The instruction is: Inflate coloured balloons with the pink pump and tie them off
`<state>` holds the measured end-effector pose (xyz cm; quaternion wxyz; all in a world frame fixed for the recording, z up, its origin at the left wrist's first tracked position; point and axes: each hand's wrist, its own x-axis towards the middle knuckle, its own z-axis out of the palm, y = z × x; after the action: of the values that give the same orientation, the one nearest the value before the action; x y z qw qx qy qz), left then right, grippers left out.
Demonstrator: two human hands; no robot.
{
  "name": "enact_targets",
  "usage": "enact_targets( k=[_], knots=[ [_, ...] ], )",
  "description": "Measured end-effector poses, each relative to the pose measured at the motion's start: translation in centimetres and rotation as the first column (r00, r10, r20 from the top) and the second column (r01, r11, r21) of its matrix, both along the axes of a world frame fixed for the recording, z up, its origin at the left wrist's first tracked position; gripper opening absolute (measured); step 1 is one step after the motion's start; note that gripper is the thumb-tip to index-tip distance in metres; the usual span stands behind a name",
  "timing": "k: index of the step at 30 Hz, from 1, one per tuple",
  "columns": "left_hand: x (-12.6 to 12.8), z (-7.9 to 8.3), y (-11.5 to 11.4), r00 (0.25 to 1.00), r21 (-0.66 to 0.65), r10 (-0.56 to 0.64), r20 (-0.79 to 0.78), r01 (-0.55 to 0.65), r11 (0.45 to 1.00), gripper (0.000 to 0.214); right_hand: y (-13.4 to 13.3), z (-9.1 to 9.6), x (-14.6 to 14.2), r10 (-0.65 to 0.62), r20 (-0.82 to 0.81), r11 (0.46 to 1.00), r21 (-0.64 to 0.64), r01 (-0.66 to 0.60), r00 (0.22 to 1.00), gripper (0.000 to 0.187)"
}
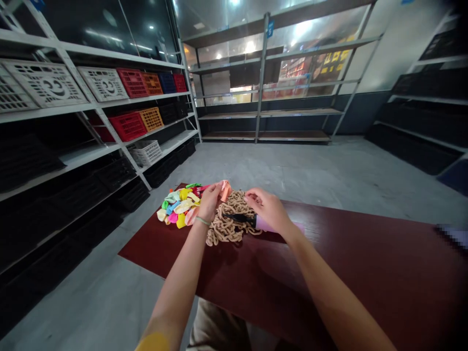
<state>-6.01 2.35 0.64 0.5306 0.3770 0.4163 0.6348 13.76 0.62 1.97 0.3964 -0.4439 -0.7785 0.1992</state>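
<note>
My left hand (209, 204) pinches a limp peach-orange balloon (225, 191) over the table. My right hand (269, 207) hovers a little to its right, with fingers curled and thumb drawn in; whatever they may hold is too small to make out. Below and between the hands is a heap of beige, cord-like twisted pieces (223, 229). Across that heap lies a balloon pump with a black nozzle (239, 218) and a pale purple body (263, 224), partly covered by my right hand and wrist. A pile of deflated, many-coloured balloons (179, 205) rests left of my left hand.
The dark red table (351, 258) stretches off to the right, where a blurred pale object (455, 236) sits at its edge. Shelves with plastic crates (127, 126) line the left side. A metal rack (261, 87) stands across the grey floor (292, 163).
</note>
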Motion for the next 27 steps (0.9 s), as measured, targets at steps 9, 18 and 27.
enact_targets(
  k=[9, 18, 27],
  knots=[
    [3.4, -4.0, 0.2, 0.956, 0.048, -0.068, -0.284, 0.085, 0.995, 0.043, 1.6, -1.6, 1.2, -0.012, 0.080, 0.984, -0.175, 0.026, 0.997, 0.022],
    [2.7, -4.7, 0.1, 0.978, -0.099, -0.003, -0.209, -0.019, 0.995, 0.036, 2.0, -1.9, 1.4, 0.060, 0.015, 0.958, -0.283, -0.054, 0.998, 0.024],
    [3.1, -3.5, -0.9, 0.979, -0.027, -0.194, -0.063, 0.192, 0.981, 0.034, 2.2, -2.7, 1.1, 0.083, 0.027, 0.966, -0.249, -0.073, 0.996, 0.020]
  ],
)
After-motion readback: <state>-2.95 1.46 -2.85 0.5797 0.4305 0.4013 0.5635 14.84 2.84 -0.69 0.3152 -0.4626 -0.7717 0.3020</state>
